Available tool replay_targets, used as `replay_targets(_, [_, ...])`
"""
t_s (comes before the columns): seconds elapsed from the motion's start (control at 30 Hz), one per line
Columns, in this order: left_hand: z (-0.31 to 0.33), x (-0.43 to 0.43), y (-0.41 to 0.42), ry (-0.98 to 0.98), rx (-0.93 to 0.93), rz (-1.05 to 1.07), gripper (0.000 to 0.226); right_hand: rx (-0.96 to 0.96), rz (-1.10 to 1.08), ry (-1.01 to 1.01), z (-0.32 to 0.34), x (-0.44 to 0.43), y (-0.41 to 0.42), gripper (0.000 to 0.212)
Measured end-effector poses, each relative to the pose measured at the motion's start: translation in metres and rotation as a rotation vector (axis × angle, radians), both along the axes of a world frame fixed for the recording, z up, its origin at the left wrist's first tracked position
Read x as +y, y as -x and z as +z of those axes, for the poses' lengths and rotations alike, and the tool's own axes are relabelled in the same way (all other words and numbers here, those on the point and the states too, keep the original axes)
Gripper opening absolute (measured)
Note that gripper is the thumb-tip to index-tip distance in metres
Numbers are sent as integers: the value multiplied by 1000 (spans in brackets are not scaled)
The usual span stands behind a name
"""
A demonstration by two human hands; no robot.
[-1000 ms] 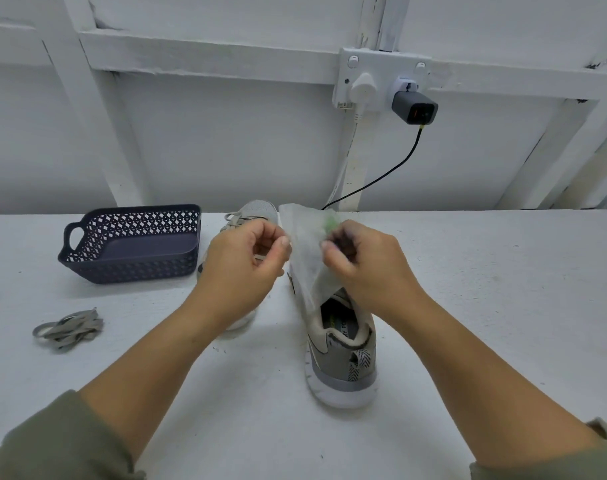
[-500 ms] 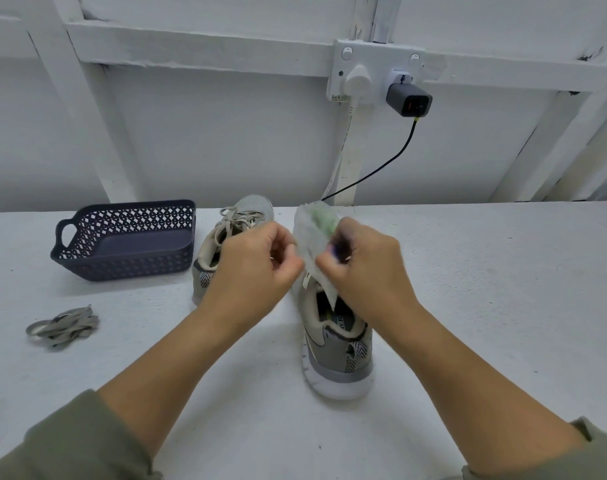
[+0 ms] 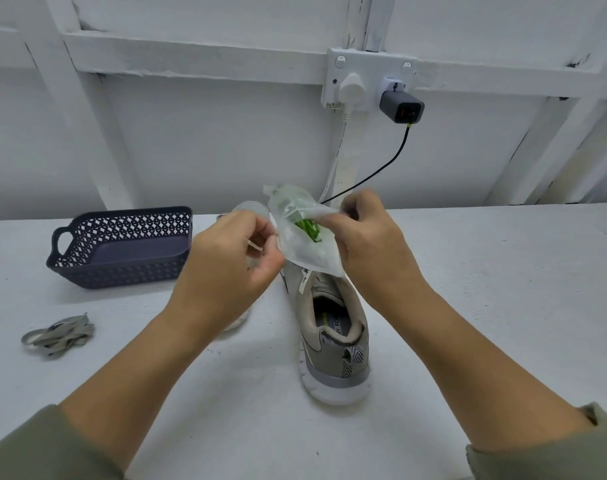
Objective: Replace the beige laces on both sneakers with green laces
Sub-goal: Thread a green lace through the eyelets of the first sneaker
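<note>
Fingers (image 3: 330,221) of the right hand (image 3: 368,244) are pinching the top edge of a clear plastic packet (image 3: 305,237), and the left hand (image 3: 232,258) is closing its fingers on the packet's opposite edge; both hands are holding it above the toe of the nearer sneaker (image 3: 333,327). A second ago the packet was hanging upright and looking almost blank; now it is lying tilted and spread between the hands, and the green laces (image 3: 309,230) are showing plainly inside it; that suggests the packet is being opened, so the new laces are probably about to come out, though none is out yet.

The nearer sneaker is standing in the middle of the bench (image 3: 503,306), heel toward the person, with no lace that I can see in it; the other sneaker (image 3: 252,207) is sitting behind the left hand, mostly hidden, so I cannot tell now whether it is laced; a bundle of beige laces (image 3: 57,336) is lying near the bench's left edge, apart from both shoes.

A dark perforated basket (image 3: 122,247) is resting toward the back left corner of the white bench; behind it a white panelled wall is carrying a double socket (image 3: 368,79) with a white plug and a grey charger (image 3: 401,110), its black cable trailing down behind the packet.
</note>
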State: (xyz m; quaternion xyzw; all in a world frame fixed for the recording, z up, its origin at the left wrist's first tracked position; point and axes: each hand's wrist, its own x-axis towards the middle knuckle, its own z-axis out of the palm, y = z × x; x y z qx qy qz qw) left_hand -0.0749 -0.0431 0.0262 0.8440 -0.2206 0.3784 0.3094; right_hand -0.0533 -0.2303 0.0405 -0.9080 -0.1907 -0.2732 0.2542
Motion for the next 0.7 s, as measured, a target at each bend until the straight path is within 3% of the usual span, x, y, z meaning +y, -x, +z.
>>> replay_targets(0.07, [1, -4, 2, -60, -75, -46, 7, 6, 68, 12, 1, 5, -1, 29])
replay_targets(0.13, [0, -7, 3, -85, -123, -105, 9, 145, 160, -38, 0, 6, -3, 27])
replay_targets(0.2, [0, -6, 3, -59, -156, -150, 9, 205, 219, -180, -2, 5, -5, 36])
replay_targets(0.27, [-3, 0, -2, 35, -134, -54, 12, 274, 230, -417, -3, 2, -7, 49])
replay_targets(0.37, [-11, 14, -18, 255, 188, 244, 35, 433, 248, -603, -6, -3, -14, 50])
replay_targets(0.47, [-21, 28, -46, 356, 630, 223, 51, 560, 263, -682, -15, -7, -23, 56])
replay_targets(0.53, [-21, 31, -60, 183, 737, 191, 58, 622, 259, -745, -21, -13, -26, 57])
replay_targets(0.6, [-16, 27, -71, -101, 733, 194, 60, 686, 252, -811, -24, -17, -26, 57])
replay_targets(0.7, [-8, 17, -86, -378, 723, 117, 64, 698, 198, -748, -25, -26, -26, 55])
